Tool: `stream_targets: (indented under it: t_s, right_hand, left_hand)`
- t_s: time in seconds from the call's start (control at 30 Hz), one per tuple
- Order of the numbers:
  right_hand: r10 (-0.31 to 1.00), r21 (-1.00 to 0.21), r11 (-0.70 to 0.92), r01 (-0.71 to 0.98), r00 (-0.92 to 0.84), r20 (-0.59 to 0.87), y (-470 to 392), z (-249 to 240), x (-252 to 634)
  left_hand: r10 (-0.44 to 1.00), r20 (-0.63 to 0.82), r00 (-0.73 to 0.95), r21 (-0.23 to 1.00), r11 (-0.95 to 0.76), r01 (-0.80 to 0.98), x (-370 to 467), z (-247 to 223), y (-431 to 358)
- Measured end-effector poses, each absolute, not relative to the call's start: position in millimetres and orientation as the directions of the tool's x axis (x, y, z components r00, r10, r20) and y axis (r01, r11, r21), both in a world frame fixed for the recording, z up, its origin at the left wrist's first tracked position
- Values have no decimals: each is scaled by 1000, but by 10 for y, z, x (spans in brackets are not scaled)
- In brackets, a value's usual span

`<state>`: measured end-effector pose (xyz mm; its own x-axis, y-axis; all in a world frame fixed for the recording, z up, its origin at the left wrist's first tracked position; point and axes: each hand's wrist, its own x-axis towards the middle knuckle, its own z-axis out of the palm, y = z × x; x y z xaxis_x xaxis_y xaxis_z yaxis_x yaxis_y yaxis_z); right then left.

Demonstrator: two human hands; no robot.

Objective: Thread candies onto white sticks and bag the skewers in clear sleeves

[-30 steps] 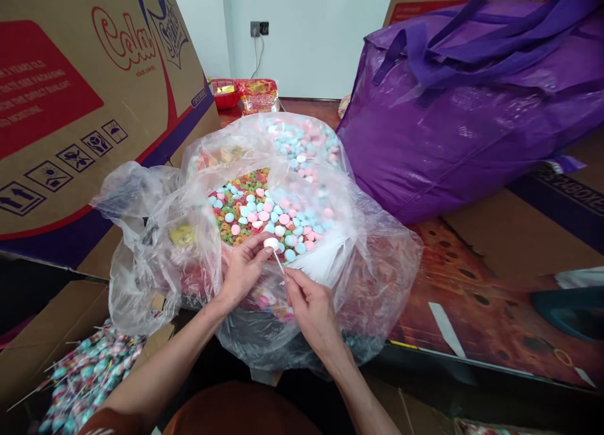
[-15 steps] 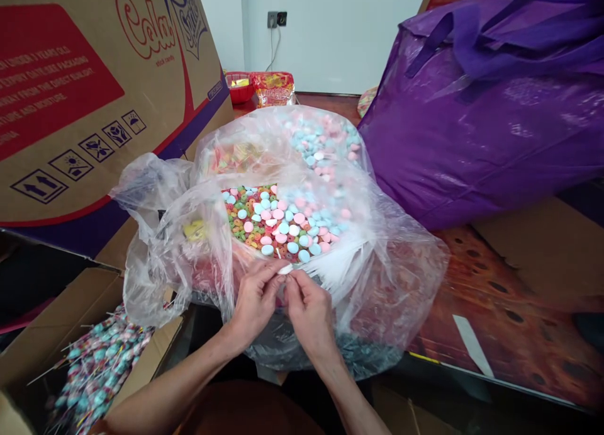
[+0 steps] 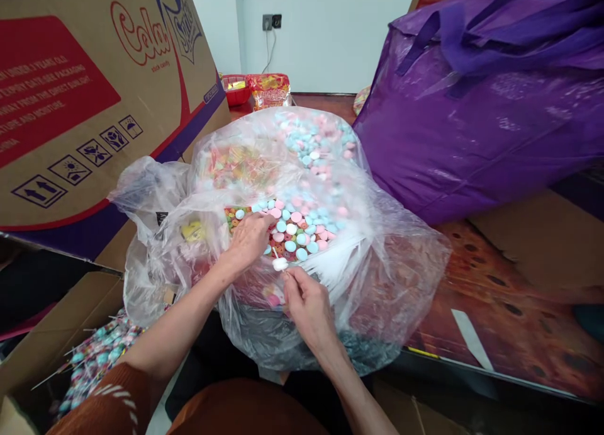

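My right hand (image 3: 306, 299) pinches the lower end of a thin candy stick, with a white candy (image 3: 280, 264) on it and a bit of white stick showing above. Farther in, my left hand (image 3: 252, 238) reaches among pink, blue and white round candies (image 3: 302, 238), its fingers closed together and bent down at a pink one; their tips are partly hidden, so what they grip is unclear. Small ring-shaped candies (image 3: 232, 216) in green, orange and red lie beside and beneath. A clear plastic bag (image 3: 372, 259) spreads around and over the candy.
At lower left, an open carton (image 3: 94, 290) holds many wrapped candy sticks (image 3: 97, 362). A large printed cardboard box (image 3: 94, 101) leans at left, and a purple bag (image 3: 481, 120) bulges at right. Behind are a red basket (image 3: 236, 95) and a shiny red packet (image 3: 270, 90) on the wood-patterned table (image 3: 460, 284).
My left hand has left the white candy piece and moved forward and left into the loose candies. My right hand stays near the same place, still holding the stick.
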<state>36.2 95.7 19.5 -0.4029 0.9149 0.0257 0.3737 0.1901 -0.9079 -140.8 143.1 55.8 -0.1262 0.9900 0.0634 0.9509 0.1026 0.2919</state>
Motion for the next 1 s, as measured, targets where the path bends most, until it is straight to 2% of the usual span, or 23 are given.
stream_targets:
  t_s: [0.07,0.13,0.2,0.27,0.33,0.43,0.6,0.77,0.83,1.0]
  right_hand:
    - [918,-918,174,356,-395,21,978,192,364]
    - [926,-929,161,333,-376,26,1008,189,369]
    - [932,-940,156,303,-360,38,1043,194,372]
    - [933,-947,165,276,-355,60,1072,211,368]
    - [929,-945,193,264,-358,90,1086,236,355]
    - [919,-931,254,263,-365,147,1076,273,328]
    - [907,-882,348,317,-352,231,1046,304,308]
    - [909,-869,336,362,-366,199,1051,294,324]
    - [905,-879,328,346,-383,186,1043,276,320]
    - [900,-892,354,280,-363,243,993,213,273]
  left_hand:
    - [984,74,-164,376,124,918,-1403,556,1433]
    - [965,110,-238,595,128,794,-1422,523,1401]
    - [945,80,-317,861,95,500,-1451,473,1338]
    - [941,-22,-337,988,71,134,-1471,428,1263]
    - [941,-95,-325,992,60,-115,-1468,404,1195]
    - [933,-109,-342,967,21,-253,-1422,404,1140]
    - [925,-87,-370,957,-25,-289,-1337,409,1107]
    - [922,-77,-378,974,-11,-227,-1304,354,1016]
    - [914,-109,-391,970,12,-242,-1292,340,981]
    - [889,-280,-361,886,95,-455,-1197,396,906]
